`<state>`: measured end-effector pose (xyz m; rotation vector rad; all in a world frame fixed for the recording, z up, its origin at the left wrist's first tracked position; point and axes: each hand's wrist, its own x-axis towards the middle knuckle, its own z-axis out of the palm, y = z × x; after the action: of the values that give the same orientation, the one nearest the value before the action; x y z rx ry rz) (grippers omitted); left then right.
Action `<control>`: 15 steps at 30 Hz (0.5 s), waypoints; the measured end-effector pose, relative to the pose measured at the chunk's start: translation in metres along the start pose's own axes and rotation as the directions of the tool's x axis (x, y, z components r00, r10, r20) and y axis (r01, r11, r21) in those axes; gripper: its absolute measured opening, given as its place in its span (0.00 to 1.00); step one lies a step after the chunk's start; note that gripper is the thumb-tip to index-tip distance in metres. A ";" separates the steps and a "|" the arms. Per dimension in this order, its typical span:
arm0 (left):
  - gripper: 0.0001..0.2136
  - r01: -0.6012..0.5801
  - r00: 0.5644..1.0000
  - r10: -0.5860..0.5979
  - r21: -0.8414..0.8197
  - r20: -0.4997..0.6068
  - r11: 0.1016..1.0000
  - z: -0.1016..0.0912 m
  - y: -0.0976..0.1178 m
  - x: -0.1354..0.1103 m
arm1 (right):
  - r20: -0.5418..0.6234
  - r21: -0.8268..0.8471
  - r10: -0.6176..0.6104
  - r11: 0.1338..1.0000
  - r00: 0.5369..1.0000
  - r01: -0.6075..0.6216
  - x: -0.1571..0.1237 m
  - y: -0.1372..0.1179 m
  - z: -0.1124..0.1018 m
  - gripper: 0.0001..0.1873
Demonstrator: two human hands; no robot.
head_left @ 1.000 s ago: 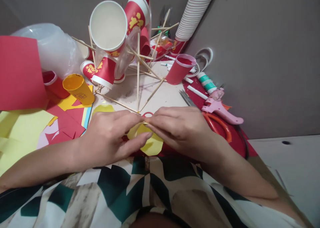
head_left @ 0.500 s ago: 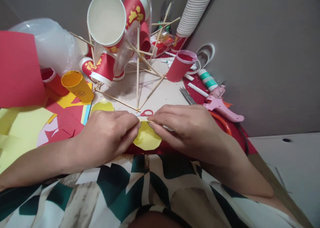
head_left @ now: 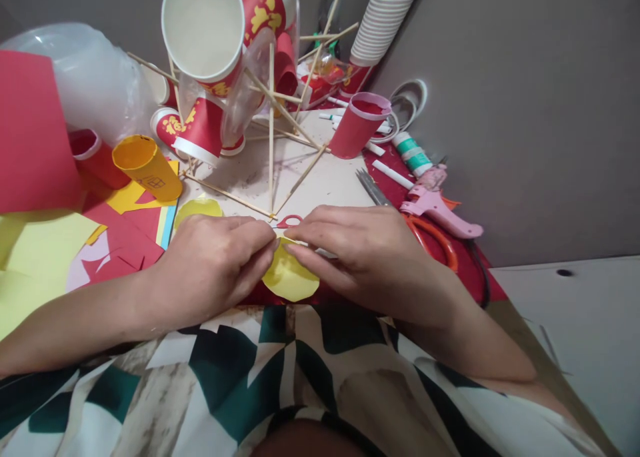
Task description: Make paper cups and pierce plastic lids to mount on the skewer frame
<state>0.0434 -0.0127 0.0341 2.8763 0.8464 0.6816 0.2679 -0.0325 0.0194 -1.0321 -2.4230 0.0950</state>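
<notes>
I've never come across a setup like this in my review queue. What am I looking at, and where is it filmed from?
There is no machine here: these are a person's bare hands, seen by one camera worn on that person's head, looking forward and down. The left hand and right hand hold a yellow paper piece between them, near its upper edge. Beyond them stands a frame of wooden sticks with paper cups about it. On the left lie sheets of coloured paper and an orange tube. On the right are a red tube, a pink glue gun and some orange handles, partly hidden by the right arm.
</notes>
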 end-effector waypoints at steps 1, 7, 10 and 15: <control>0.10 0.010 1.000 -0.010 -0.031 0.002 0.999 -0.001 0.001 0.001 | -0.002 0.002 0.001 1.000 1.000 -0.001 0.000 0.000 0.000 0.13; 0.11 0.164 0.974 -0.208 -0.354 -0.090 0.921 -0.010 0.005 0.008 | -0.177 0.238 0.232 0.953 0.957 -0.187 0.001 0.001 -0.008 0.12; 0.13 0.180 0.944 -0.284 -0.460 -0.167 0.870 -0.011 0.001 0.008 | -0.193 0.466 0.444 0.826 0.875 -0.316 0.005 0.009 -0.008 0.12; 0.31 0.147 0.963 -0.238 -0.493 -0.126 0.858 -0.005 -0.007 0.006 | -0.043 0.784 0.626 0.504 0.778 -0.362 0.013 0.028 -0.001 0.10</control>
<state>0.0423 -0.0041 0.0393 2.2775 0.8287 0.9828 0.2791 -0.0037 0.0185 -1.1729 -1.4327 0.9685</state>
